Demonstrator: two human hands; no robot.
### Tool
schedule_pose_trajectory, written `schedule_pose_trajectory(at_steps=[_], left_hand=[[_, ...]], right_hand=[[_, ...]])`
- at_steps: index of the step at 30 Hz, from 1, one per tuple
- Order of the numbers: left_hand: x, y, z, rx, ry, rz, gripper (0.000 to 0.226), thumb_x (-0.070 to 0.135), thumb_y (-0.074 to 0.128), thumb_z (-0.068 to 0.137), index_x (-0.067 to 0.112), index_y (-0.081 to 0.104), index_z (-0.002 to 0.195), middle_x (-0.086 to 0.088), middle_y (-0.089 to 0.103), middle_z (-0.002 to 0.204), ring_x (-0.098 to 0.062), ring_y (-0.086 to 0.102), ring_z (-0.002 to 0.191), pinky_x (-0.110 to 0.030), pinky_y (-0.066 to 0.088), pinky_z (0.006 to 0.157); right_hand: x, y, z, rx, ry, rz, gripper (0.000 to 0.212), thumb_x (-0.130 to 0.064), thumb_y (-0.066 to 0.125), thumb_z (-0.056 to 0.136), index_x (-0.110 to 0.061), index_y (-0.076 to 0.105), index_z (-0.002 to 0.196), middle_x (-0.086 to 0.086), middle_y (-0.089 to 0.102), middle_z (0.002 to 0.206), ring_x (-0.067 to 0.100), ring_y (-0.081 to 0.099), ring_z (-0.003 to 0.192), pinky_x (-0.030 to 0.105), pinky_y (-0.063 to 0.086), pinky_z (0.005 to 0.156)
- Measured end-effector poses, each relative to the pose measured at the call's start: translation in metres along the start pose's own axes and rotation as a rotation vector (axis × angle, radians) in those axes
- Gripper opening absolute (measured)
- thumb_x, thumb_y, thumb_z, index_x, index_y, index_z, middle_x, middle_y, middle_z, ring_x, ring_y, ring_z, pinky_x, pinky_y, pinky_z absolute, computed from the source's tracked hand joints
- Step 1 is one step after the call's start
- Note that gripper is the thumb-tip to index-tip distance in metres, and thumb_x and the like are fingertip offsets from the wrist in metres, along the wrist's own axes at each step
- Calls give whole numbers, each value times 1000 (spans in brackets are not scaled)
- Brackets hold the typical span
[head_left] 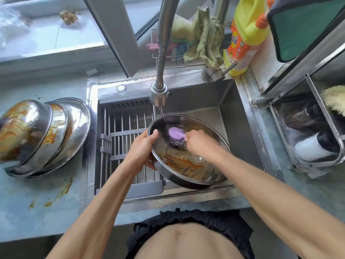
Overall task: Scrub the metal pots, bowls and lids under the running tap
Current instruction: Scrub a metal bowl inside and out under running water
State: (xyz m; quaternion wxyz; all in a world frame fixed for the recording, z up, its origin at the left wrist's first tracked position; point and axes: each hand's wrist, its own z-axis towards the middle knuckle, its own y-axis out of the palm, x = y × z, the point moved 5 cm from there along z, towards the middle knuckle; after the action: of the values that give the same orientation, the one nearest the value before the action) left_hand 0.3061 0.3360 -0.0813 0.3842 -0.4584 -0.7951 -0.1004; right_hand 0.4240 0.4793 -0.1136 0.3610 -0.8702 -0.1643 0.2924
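A sauce-streaked metal bowl [188,156] tilts inside the sink [240,116], beneath the tap [159,94]. The left hand [143,146] grips its rim, thumb inside. The right hand [197,141] clasps a purple-handled scrubber [175,135] against the bowl's inside. Dirty stacked bowls [43,135] sit on the desk [37,206] to the left.

Purple scrubber [176,132], orange-streaked bowl [188,165]

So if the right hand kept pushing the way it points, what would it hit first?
Probably the bowl's far-left inner wall, close to the left hand's thumb. The right hand drives its purple scrubber that way; depth is unclear.
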Motion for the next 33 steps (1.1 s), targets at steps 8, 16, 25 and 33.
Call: schedule_pose_trajectory(at_steps=[8,16,25,33], left_hand=[[2,2,-8,69,56,-38,20,36,48,107,31,66,115,-7,77,91,-30,75,66,-44,58,49],[1,3,-8,155,53,-78,18,31,52,104,32,68,112,-9,76,94,-27,75,69,-43,58,48],[14,-8,-5,212,153,-63,23,24,56,100,41,69,109,-2,77,96,-22,76,73,-40,59,51],[22,-15,-6,246,208,-39,36,19,56,97,52,69,94,5,76,85,-29,76,78,-53,62,59]], right_hand=[[16,-8,2,38,17,53,22,-21,48,95,-21,66,108,9,68,96,26,58,71,30,39,57],[16,16,-16,-63,10,41,19,-18,47,101,-20,64,111,-1,60,81,13,51,55,24,32,44],[-7,3,2,-23,-29,83,16,-18,49,100,-17,65,105,1,61,78,16,53,57,25,34,47],[-18,-6,12,12,-50,77,21,-19,47,101,-15,63,115,3,62,84,21,58,65,27,39,52]])
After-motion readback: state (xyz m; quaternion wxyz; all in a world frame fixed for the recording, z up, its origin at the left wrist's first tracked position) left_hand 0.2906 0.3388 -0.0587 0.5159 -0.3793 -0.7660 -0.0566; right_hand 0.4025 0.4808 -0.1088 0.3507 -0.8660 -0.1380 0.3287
